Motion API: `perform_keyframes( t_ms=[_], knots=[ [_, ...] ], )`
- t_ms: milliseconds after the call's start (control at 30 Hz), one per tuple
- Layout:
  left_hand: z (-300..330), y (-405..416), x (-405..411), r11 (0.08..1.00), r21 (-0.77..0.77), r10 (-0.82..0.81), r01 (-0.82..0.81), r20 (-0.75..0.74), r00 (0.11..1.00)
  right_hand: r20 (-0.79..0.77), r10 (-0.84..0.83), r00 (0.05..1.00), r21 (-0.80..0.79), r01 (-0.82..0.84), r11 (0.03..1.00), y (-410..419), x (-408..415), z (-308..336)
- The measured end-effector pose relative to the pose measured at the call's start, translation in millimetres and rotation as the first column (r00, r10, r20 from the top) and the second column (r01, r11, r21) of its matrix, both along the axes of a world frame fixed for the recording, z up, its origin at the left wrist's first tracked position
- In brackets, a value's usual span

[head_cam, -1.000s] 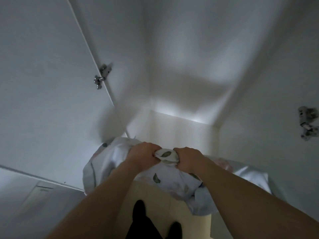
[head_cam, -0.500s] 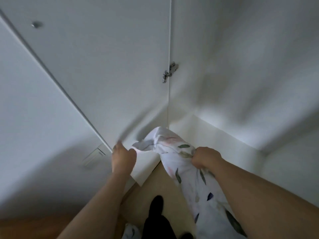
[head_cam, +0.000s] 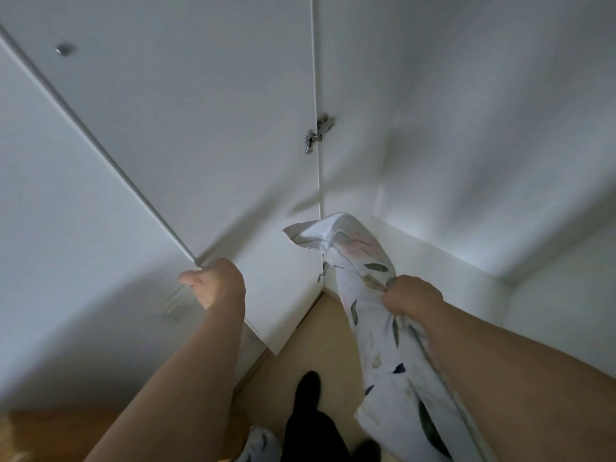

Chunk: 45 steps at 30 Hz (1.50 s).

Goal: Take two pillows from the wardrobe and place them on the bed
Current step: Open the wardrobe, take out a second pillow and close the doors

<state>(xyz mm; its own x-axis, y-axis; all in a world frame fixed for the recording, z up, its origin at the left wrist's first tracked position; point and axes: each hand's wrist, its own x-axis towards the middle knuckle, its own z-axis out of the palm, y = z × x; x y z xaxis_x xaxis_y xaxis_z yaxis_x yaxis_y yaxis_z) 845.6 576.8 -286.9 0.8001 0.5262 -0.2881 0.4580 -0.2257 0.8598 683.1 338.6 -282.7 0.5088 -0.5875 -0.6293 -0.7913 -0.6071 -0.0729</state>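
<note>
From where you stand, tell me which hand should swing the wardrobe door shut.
Left. The left hand already grips the edge of the wardrobe door, so it can probably push it closed. The right hand is busy gripping the leaf-print pillow hanging below it.

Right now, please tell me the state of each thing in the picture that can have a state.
wardrobe door: open, swung outward on its hinge
left hand: grips the edge of the wardrobe door
right hand: grips the pillow
pillow: out of the wardrobe, hanging from the right hand
second patterned fabric: low beside the feet; too little shows to tell more
</note>
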Motion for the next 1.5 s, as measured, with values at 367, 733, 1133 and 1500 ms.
perform_keyframes(
  t_ms=[367, 733, 1133, 1500],
  knots=[
    [-6, 19, -32, 0.891, 0.356, -0.346, 0.283, 0.125, 0.93, 0.052, -0.011, 0.999, -0.004, 0.011, 1.0, -3, -15, 1],
    [-9, -39, -104, 0.383, 0.686, -0.846, 0.619, -0.008, 0.533, 0.094, -0.104, 0.99, 0.048, 0.1, 0.994, -29, -46, 9],
    [-14, -148, -133, -0.019, 0.798, -0.996, 0.602, 0.038, -0.082, 0.145, -0.345, 0.927, 0.023, 0.345, 0.938, -81, -115, 15],
    [-39, -226, -111, -0.349, 0.865, -0.929, 0.361, -0.269, -0.253, 0.074, -0.558, 0.826, 0.005, 0.56, 0.829, -121, -140, 7]
  ],
)
